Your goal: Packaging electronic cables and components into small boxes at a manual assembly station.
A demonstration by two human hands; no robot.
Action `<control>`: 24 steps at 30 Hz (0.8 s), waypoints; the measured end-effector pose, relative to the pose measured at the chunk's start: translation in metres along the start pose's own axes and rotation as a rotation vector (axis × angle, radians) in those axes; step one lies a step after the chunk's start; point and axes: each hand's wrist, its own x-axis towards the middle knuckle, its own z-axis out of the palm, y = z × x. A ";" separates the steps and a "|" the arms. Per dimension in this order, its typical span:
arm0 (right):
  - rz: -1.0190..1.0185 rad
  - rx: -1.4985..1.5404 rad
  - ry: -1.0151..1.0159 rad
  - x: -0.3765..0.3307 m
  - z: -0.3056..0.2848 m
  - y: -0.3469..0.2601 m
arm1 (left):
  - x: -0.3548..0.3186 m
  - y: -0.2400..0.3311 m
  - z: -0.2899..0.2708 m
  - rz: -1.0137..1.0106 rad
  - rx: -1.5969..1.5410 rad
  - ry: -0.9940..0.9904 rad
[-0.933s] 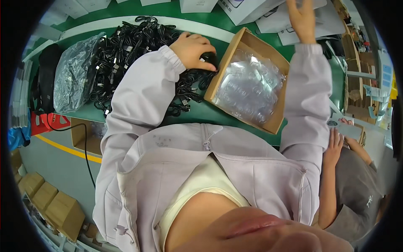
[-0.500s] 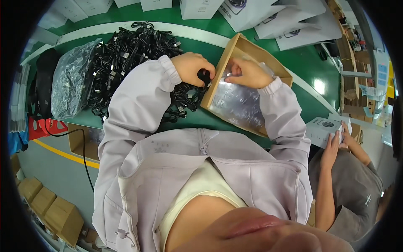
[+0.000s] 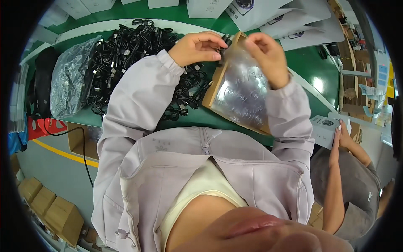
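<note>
Between the fingers and thumb of my left hand [image 3: 196, 48] is a coiled black cable [image 3: 226, 42], held over the far left edge of an open cardboard box [image 3: 217, 86]. My right hand [image 3: 268, 59] is raised above the box, its thumb and fingers pinched together. A thin clear plastic bag [image 3: 240, 52], smeared by motion, appears to hang from that pinch. More clear plastic bags [image 3: 241, 94] lie flat inside the box. Left of the box spreads a large heap of bundled black cables [image 3: 121, 63] with metal plugs, partly behind my left sleeve.
A filled clear plastic sack [image 3: 71, 80] and a black pouch [image 3: 45, 82] lie at the table's left. White boxes [image 3: 205, 8] and white printed bags [image 3: 310, 38] line the far side. At right, a co-worker [image 3: 346, 185] holds a white box [image 3: 324, 131].
My left hand has moved away from me and slightly right, with the cable. My right hand has risen out of the box, moving away from me and right.
</note>
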 end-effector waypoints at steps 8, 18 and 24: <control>-0.146 0.033 0.292 0.040 0.068 0.018 | 0.007 -0.018 -0.001 0.232 -0.189 0.295; -0.454 0.002 0.189 0.071 0.033 -0.035 | 0.004 -0.008 0.005 0.480 0.514 0.505; -0.521 -0.686 0.230 0.130 -0.046 -0.093 | 0.006 -0.017 -0.009 0.348 0.456 0.795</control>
